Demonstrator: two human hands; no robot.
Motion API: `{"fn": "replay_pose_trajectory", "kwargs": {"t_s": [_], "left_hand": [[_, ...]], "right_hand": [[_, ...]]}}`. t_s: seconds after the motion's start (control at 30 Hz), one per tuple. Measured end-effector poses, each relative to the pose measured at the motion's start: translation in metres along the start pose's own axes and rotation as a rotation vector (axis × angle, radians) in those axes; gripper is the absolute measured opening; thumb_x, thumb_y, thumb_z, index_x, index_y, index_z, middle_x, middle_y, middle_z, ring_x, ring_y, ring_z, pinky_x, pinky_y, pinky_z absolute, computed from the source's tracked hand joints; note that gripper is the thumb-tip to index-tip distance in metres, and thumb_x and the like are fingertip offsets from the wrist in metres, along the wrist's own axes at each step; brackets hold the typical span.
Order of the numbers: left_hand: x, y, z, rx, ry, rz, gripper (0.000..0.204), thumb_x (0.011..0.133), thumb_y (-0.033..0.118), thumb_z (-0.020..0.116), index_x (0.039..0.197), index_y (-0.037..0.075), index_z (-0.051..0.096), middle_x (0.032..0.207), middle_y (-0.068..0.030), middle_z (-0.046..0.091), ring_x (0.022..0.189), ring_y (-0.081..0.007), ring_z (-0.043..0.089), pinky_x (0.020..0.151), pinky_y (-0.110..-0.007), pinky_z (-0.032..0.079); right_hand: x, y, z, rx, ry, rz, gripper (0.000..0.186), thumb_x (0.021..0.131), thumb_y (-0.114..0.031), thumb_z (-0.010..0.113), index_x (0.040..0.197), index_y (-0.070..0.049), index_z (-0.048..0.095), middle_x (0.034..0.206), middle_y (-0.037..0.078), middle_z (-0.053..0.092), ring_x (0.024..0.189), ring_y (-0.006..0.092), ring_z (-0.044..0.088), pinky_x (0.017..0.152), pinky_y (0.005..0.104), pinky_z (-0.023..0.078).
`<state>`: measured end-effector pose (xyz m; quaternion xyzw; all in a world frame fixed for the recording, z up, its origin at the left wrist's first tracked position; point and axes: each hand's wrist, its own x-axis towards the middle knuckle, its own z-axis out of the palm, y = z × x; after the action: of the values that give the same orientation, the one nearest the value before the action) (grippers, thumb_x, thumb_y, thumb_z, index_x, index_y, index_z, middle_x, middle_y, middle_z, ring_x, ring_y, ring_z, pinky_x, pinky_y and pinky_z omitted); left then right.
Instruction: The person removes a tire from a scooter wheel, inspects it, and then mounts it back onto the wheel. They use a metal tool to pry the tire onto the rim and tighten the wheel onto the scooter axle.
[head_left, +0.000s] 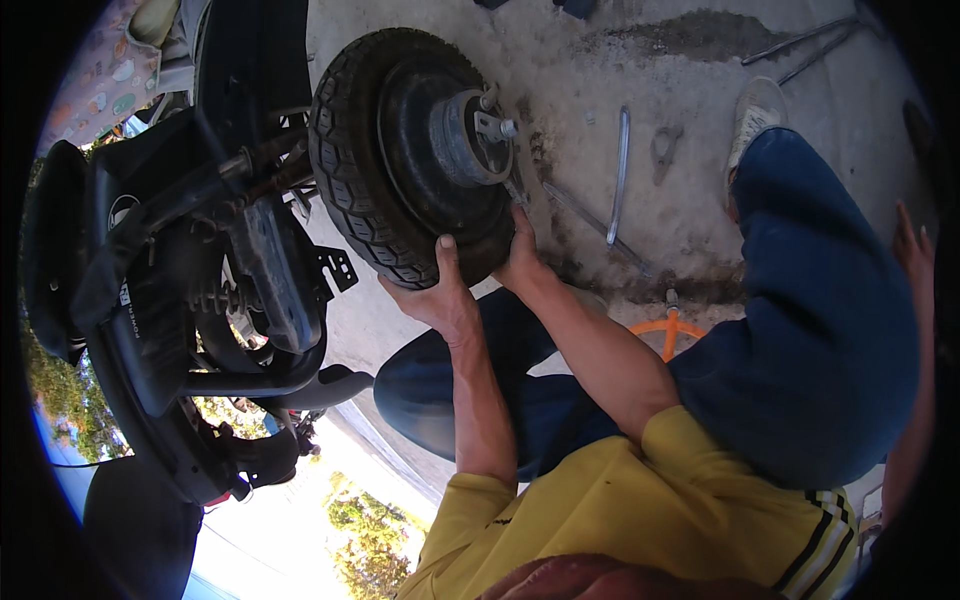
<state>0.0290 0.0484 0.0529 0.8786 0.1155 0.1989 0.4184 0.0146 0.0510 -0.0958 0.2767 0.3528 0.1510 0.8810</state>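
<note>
A black scooter wheel (350,170) with a chunky tread and a grey metal hub (465,140) stands upright beside the scooter. My left hand (440,300) grips the tyre's near lower edge, thumb up over the sidewall. Against the hub side of the same tyre, my right hand (518,255) is closed at the lower right rim; some of its fingers are hidden behind the wheel. A bolt and nut (505,129) stick out from the hub's centre. To the left, the black scooter (150,260) shows its dark frame and a grey shock absorber or swingarm part (280,270).
On the stained concrete floor lie a shiny tyre lever (620,175), a second metal bar (590,220) and pliers (664,152). An orange ring-shaped tool (668,328) sits near my knee. Metal rods (815,50) lie at the far right. Another person's hand (911,245) shows at the right edge.
</note>
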Motion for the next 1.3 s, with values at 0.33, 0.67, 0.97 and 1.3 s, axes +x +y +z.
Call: {"fn": "replay_pose_trajectory", "kwargs": {"t_s": [0.33, 0.67, 0.97, 1.3], "left_hand": [[0.016, -0.022, -0.008, -0.011, -0.098, 0.052, 0.078, 0.082, 0.010, 0.089, 0.145, -0.012, 0.048, 0.140, -0.0214, 0.060, 0.125, -0.0275, 0.058, 0.113, -0.040, 0.042], [0.008, -0.026, -0.003, -0.087, -0.074, 0.065, 0.075, 0.083, 0.011, 0.087, 0.144, -0.011, 0.048, 0.138, -0.0201, 0.060, 0.125, -0.0258, 0.058, 0.111, -0.038, 0.042], [-0.050, -0.102, 0.004, -0.104, -0.166, -0.210, 0.093, 0.083, 0.018, 0.089, 0.154, -0.011, 0.035, 0.153, -0.0237, 0.048, 0.140, -0.0288, 0.046, 0.120, -0.042, 0.032], [0.025, 0.024, -0.031, 0.195, -0.194, 0.064, 0.108, 0.080, 0.026, 0.092, 0.158, -0.007, 0.025, 0.158, -0.0302, 0.034, 0.148, -0.0410, 0.036, 0.125, -0.048, 0.027]], "right_hand": [[0.069, -0.015, -0.042, -0.213, 0.137, 0.021, 0.063, 0.110, -0.051, 0.034, 0.146, -0.004, 0.055, 0.148, 0.016, 0.061, 0.136, 0.0334, 0.058, 0.117, 0.0504, 0.045], [0.054, -0.040, -0.045, -0.317, 0.125, 0.071, 0.075, 0.101, -0.069, 0.048, 0.148, -0.010, 0.051, 0.145, 0.015, 0.060, 0.133, 0.0335, 0.059, 0.108, 0.0538, 0.050], [0.011, -0.048, -0.052, -0.463, 0.418, -0.083, 0.079, 0.098, -0.067, 0.059, 0.152, -0.012, 0.045, 0.142, 0.015, 0.059, 0.121, 0.0306, 0.061, 0.099, 0.0502, 0.049], [0.004, -0.050, -0.058, -0.627, 0.437, -0.225, 0.069, 0.097, -0.063, 0.064, 0.140, -0.010, 0.055, 0.124, 0.012, 0.071, 0.104, 0.0277, 0.071, 0.084, 0.0403, 0.053]]}}
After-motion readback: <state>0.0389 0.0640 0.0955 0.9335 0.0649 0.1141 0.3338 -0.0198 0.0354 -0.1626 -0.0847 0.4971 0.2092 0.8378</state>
